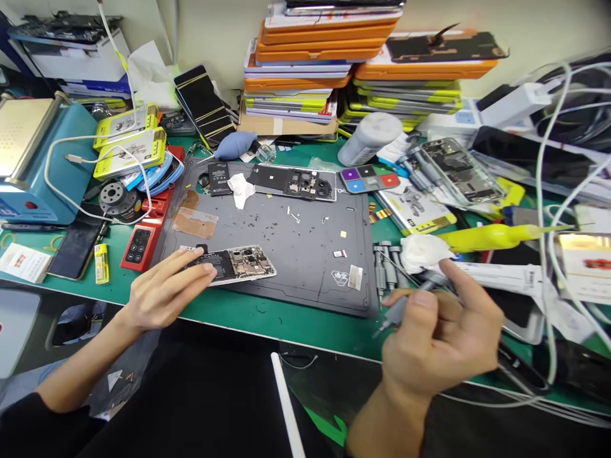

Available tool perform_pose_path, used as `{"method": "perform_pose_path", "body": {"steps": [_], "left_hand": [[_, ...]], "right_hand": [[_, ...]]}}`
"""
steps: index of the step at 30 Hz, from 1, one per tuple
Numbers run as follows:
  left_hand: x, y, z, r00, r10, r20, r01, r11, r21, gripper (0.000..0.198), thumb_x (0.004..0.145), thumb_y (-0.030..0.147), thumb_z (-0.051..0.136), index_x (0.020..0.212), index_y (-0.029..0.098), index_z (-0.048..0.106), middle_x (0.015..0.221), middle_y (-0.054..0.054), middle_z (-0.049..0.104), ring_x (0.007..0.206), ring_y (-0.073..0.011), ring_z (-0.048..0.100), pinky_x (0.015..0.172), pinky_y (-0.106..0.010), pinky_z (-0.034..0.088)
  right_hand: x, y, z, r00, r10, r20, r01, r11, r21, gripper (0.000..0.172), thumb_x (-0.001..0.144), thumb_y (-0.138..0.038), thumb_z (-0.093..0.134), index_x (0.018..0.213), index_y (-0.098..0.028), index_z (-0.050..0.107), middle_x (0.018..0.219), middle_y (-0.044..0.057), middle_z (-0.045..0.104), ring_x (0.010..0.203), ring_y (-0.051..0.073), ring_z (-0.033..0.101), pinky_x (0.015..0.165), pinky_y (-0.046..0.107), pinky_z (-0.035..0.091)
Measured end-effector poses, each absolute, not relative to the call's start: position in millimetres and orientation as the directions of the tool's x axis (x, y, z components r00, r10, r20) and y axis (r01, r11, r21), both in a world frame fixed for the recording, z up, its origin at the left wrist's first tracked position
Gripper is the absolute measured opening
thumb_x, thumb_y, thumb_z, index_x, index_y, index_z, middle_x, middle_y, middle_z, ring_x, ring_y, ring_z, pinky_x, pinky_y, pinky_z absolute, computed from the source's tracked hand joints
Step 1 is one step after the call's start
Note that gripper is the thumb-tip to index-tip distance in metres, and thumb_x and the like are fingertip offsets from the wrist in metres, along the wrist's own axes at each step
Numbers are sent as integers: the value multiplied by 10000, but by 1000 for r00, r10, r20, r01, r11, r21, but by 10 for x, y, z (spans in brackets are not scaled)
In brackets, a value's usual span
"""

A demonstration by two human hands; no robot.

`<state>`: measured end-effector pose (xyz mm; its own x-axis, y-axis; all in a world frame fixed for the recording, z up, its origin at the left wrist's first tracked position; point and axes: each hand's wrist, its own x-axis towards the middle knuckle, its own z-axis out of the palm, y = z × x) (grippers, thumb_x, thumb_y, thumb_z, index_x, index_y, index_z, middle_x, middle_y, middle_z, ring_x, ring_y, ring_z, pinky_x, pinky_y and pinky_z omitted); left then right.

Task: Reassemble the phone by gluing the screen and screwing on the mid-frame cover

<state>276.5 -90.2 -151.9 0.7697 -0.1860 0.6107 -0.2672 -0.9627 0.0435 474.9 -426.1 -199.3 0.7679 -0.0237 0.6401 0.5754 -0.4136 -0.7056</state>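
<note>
My left hand (167, 289) grips the left end of an opened phone (251, 262), its fingers over the battery side and the thumb hidden. The phone's circuit board shows at its right end, near the front of the grey work mat (305, 254). In my right hand (442, 337) is a grey screwdriver (397, 312), pinched between thumb and fingers with its tip pointing down and left. That hand is off the mat's right front corner, apart from the phone. Several small screws and dark bits lie scattered across the mat.
A detached phone back (291, 182), a battery (219, 179) and white tissue (241, 190) lie along the mat's far edge. More screwdrivers (389, 267) and a yellow-green tool (501, 237) lie right. Stacked orange boxes (324, 51) stand behind; a blue machine (62, 159) sits left.
</note>
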Motion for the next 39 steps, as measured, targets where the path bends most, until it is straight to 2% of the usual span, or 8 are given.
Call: {"method": "perform_pose_path", "body": {"steps": [4, 8, 12, 23, 26, 30, 34, 39], "left_hand": [[2826, -723, -1512, 769, -342, 541, -453, -888, 82, 555, 1027, 35, 739, 1478, 359, 753, 1325, 33, 864, 1427, -272, 768, 1300, -479, 628], [2827, -587, -1506, 802, -349, 484, -455, -883, 118, 616, 1047, 44, 741, 1552, 394, 705, 1375, 29, 843, 1464, -257, 748, 1345, -501, 576], [2792, -516, -1534, 858, -317, 404, -405, -901, 153, 604, 1064, 48, 713, 1576, 368, 685, 1492, -33, 799, 1556, -294, 676, 1384, -591, 513], [2743, -535, -1508, 931, -314, 185, -354, -902, 248, 719, 1038, -43, 642, 1643, 342, 600, 1750, -80, 608, 1723, -361, 447, 1420, -676, 419], [2750, -520, -1523, 926, -327, 188, -366, -899, 239, 727, 1010, -51, 638, 1630, 327, 623, 1737, -81, 623, 1716, -364, 463, 1430, -660, 414], [2765, -520, -1525, 934, -324, 147, -348, -918, 190, 642, 1065, 44, 586, 1594, 403, 647, 1727, -14, 637, 1703, -338, 495, 1392, -664, 488], [2793, -567, -1505, 949, -275, 157, -307, -921, 240, 584, 1073, 122, 666, 1570, 430, 658, 1692, -9, 668, 1672, -358, 540, 1366, -681, 511], [2811, -599, -1529, 937, -274, 216, -324, -913, 246, 478, 1077, 204, 763, 1516, 374, 677, 1671, -48, 680, 1700, -387, 483, 1376, -746, 462]], "right_hand": [[4931, -4492, -1984, 690, 131, 712, 634, -584, -507, 458, 830, -314, 899, 1273, -195, 892, 656, 32, 708, 482, 138, 560, 533, 297, 420], [5077, -4688, -2109, 569, 330, 753, 661, -729, -180, 434, 904, -370, 842, 1304, -211, 889, 627, 30, 637, 537, 128, 464, 555, 297, 279], [5124, -4806, -2299, 572, 397, 717, 632, -771, -77, 418, 913, -389, 843, 1302, -244, 893, 775, 63, 697, 622, 153, 457, 595, 332, 247], [5046, -4703, -2394, 339, 384, 859, 672, -738, 65, 328, 911, -340, 895, 1218, -227, 918, 792, 82, 748, 725, 218, 610, 688, 402, 377], [4628, -4281, -2194, 328, 276, 904, 741, -669, -64, 311, 966, -249, 857, 1270, -292, 908, 821, 70, 767, 732, 203, 633, 693, 386, 420], [4011, -3699, -1971, 374, 638, 674, 907, -403, -122, 587, 936, -128, 922, 1501, -203, 779, 779, -17, 717, 678, 125, 612, 665, 317, 474], [3811, -3362, -1869, 332, 709, 622, 931, -352, -95, 254, 970, -102, 877, 1213, -174, 858, 851, -16, 701, 763, 126, 583, 726, 330, 495], [3878, -3295, -1844, 308, 750, 585, 929, -369, -17, 239, 991, -69, 803, 1155, -219, 892, 848, -3, 686, 776, 131, 553, 707, 323, 482]]}}
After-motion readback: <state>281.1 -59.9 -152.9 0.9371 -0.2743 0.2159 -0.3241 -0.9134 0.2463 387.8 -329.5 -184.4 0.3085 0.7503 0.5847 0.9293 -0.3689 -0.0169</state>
